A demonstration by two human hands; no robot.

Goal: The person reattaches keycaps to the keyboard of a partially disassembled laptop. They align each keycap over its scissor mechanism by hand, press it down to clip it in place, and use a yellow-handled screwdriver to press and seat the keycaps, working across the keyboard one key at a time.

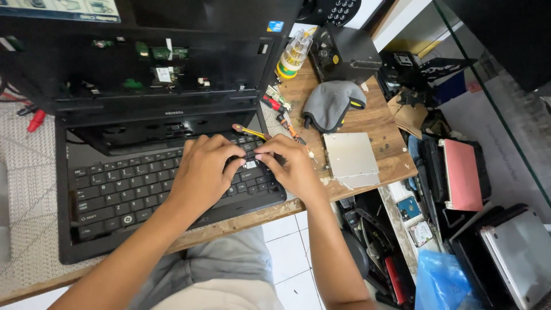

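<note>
A black laptop (115, 195) lies open on a wooden table (376, 123), with the strip above its keyboard removed and inner parts exposed. My left hand (201, 172) rests curled on the right part of the keyboard, fingertips pressing the keys beside a white gap (251, 165) where a keycap is off. My right hand (293, 163) meets it at that gap, fingers pinched. A thin yellow-handled tool with a red end (248, 131) sticks out from my right hand's fingers, pointing up and left.
Right of the laptop lie a grey cloth (333, 103), a silver metal drive (350, 158), small screwdrivers (274, 104) and a jar of bits (294, 54). Off the table's right edge are stacked laptops (462, 175), a blue bag (442, 281) and a glass panel.
</note>
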